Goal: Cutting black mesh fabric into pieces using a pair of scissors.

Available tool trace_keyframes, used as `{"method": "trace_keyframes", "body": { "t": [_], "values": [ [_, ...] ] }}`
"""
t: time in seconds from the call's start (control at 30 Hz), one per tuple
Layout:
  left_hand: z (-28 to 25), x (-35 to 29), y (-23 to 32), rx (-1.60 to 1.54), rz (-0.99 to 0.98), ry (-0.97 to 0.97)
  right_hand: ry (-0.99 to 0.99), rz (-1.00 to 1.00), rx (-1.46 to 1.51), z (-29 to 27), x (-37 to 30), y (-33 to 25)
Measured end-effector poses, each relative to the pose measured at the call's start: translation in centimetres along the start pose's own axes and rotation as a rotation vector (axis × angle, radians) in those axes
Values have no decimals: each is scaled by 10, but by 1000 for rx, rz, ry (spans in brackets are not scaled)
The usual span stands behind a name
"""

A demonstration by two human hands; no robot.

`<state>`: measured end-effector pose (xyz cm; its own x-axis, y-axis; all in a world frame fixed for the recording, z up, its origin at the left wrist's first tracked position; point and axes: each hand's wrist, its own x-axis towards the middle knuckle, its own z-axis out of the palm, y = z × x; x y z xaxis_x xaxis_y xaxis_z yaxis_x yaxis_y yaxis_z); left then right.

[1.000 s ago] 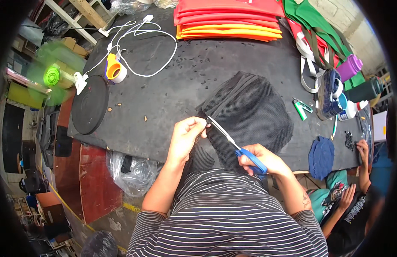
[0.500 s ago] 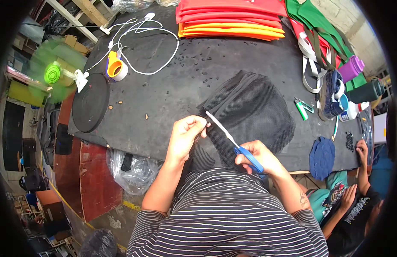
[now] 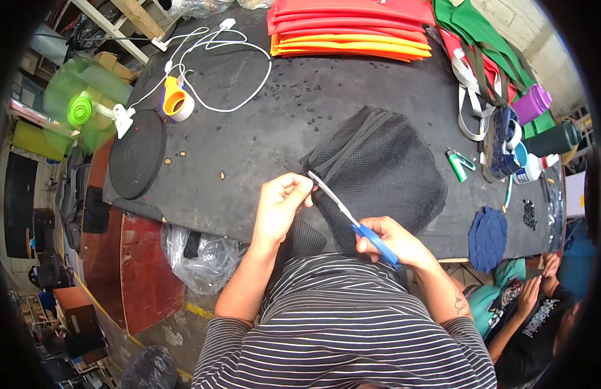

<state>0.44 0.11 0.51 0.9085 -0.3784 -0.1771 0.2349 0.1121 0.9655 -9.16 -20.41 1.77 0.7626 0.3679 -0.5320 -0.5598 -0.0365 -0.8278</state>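
Observation:
A piece of black mesh fabric (image 3: 394,165) lies in front of me, its near part hanging over the table edge by my striped shirt. Its left edge is pinched between the thumb and fingers of my left hand (image 3: 274,204). My right hand (image 3: 397,241) is closed round the blue handles of a pair of scissors (image 3: 336,202). The blades lie close together and point up and left over the mesh, their tips beside my left fingertips. Whether any mesh sits between the blades I cannot tell.
Red and orange folded fabric (image 3: 349,32) is stacked at the back. A white cable (image 3: 248,97), tape dispenser (image 3: 177,106) and green fan (image 3: 80,111) are at left. On the right lie a green thread snipper (image 3: 456,165) and navy cloth (image 3: 488,240); a co-worker's hands (image 3: 528,297) are beyond.
The scissors' tips have shifted slightly left toward my left fingers, and the handles have turned a little. At right, the co-worker's hand has left the table edge and moved down.

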Motion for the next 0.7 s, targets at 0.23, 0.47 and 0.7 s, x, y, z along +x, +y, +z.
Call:
{"method": "trace_keyframes", "body": {
  "t": [0.23,0.47,0.7],
  "values": [
    [0,1,1,32,7,-5,55,16,6,1,2,-1],
    [4,-2,10,33,32,-3,116,37,-34,6,-5,-16],
    [13,1,36,67,88,-14,179,-144,-49,-1,-7,-33]
  ]
}}
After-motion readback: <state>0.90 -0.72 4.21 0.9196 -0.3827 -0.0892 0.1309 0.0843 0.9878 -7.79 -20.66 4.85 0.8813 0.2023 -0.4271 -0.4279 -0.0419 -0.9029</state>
